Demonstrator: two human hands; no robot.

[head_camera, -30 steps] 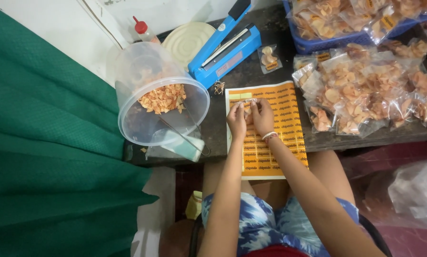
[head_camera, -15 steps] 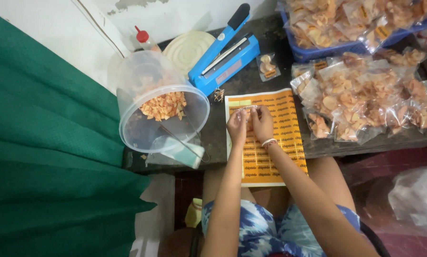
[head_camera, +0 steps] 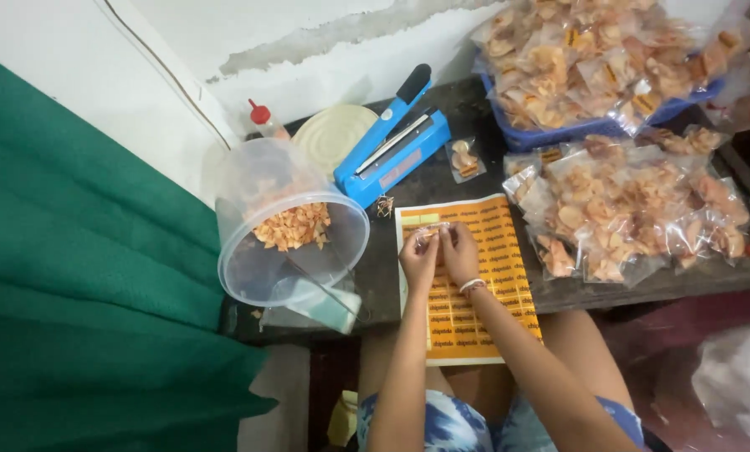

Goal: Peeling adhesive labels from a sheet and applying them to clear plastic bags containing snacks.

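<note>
Head view: a seated person was seen from above at a dark table [head_camera: 442,180], both hands brought together over an orange sticker sheet [head_camera: 467,289].
Sheet position: it was laid flat at the near edge of the table, its lower end hanging over the edge above the lap.
Left hand [head_camera: 421,255]: the fingertips were pinched at the upper left part of the sheet, seemingly on one small sticker; what was held was too small to be made out.
Right hand [head_camera: 460,251]: it was closed likewise, touching the left, with a pale bracelet at the wrist.
Handling, as judged: the stickers were taken to be very light, thin, limp and tacky, easily curled or torn; a corner lifted with a nail and held by its edge seemed the best hold.
Left of the sheet: a clear tub [head_camera: 295,247], tilted, with orange chips inside.
Behind: a blue heat sealer [head_camera: 391,146] and a round lid [head_camera: 335,138].
Right: bagged chips [head_camera: 634,209] were heaped, more in a blue tray [head_camera: 550,134].
</note>
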